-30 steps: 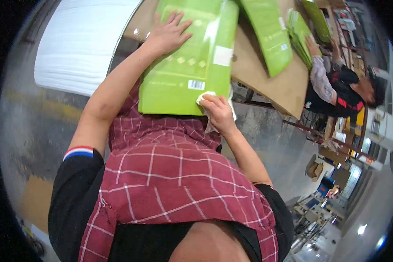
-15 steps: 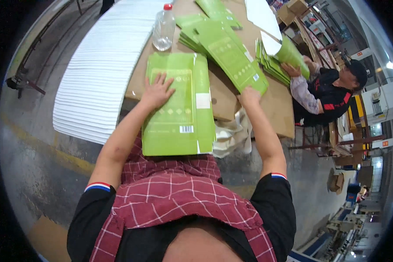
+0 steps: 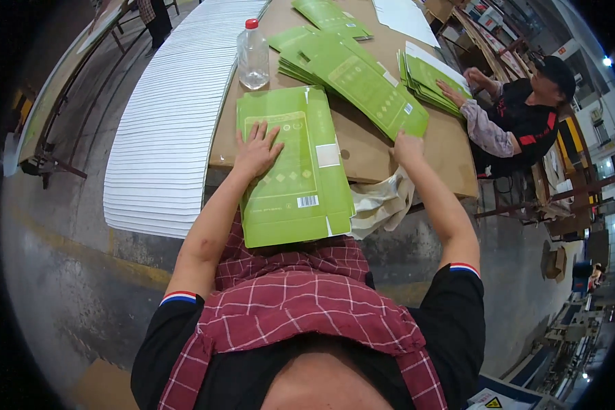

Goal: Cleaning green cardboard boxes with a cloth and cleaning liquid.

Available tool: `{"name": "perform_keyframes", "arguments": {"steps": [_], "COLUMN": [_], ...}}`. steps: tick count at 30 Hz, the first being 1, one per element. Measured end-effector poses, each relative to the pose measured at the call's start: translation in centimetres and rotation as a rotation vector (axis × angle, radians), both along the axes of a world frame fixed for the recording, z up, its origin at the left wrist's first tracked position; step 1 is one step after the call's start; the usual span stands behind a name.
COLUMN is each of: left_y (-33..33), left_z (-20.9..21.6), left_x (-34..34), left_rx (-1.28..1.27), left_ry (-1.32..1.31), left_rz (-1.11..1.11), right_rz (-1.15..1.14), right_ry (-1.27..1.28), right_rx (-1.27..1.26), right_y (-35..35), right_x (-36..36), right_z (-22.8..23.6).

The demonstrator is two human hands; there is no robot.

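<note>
My left hand (image 3: pixel 257 152) lies flat with spread fingers on a green flat carton (image 3: pixel 290 217), the top one of a pile at the near table edge. That pile overhangs the edge toward my plaid apron. At the right, my right hand (image 3: pixel 408 149) pinches the near corner of another green flat carton (image 3: pixel 365 85). This one slants across a fanned pile of similar cartons (image 3: pixel 297 67), its far end resting on them. My right fingertips are partly hidden by the hand.
A long stack of white sheets (image 3: pixel 164 130) runs along the left. A clear bottle (image 3: pixel 254 61) with a red cap stands beside it. Whitish cloth (image 3: pixel 382 203) hangs at the near table edge. Across the right side, a co-worker (image 3: pixel 515 119) has both hands by another carton pile (image 3: pixel 430 82).
The co-worker's raised, bent carton is now down flat on their pile, one hand resting there. My hands keep their places on the cartons while the whole view shifts slightly.
</note>
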State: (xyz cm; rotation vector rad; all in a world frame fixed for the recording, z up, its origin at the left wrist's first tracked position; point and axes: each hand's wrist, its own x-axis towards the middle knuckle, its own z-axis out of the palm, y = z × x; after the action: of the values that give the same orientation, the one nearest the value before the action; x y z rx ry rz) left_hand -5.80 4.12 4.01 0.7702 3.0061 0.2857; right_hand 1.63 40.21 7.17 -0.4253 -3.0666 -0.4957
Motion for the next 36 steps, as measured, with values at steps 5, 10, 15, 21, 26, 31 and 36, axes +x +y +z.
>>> {"name": "perform_keyframes", "arguments": {"steps": [5, 10, 15, 21, 26, 31, 36], "left_y": [0.2, 0.0, 0.0, -2.1, -2.7, -1.5, -3.0], "left_z": [-0.4, -0.6, -0.5, 0.1, -0.3, 1.0, -0.6], "left_x": [0.3, 0.6, 0.4, -2.4, -3.8, -2.5, -3.5], "left_rx": [-0.002, -0.025, 0.014, 0.967, 1.397, 1.314, 1.504], "left_ry": [0.020, -0.006, -0.015, -0.672, -0.641, -0.540, -0.639], "left_rz": [-0.005, 0.006, 0.006, 0.142, 0.193, 0.187, 0.258], "right_rz": [-0.120, 0.169, 0.214, 0.678, 0.219, -0.009, -0.029], "right_ry": [0.095, -0.132, -0.051, -0.463, -0.195, -0.067, -0.499], "right_rx": [0.080, 0.155, -0.058, -0.394, -1.326, -0.996, -1.504], "right_y": [2.2, 0.5, -6.8, -22.4, -14.3, -4.6, -7.5], "right_x": [-1.3, -0.9, 0.7, 7.4, 5.2, 3.1, 7.2], "right_z": [-5.2, 1.6, 13.3, 10.4, 8.4, 2.4, 6.2]}}
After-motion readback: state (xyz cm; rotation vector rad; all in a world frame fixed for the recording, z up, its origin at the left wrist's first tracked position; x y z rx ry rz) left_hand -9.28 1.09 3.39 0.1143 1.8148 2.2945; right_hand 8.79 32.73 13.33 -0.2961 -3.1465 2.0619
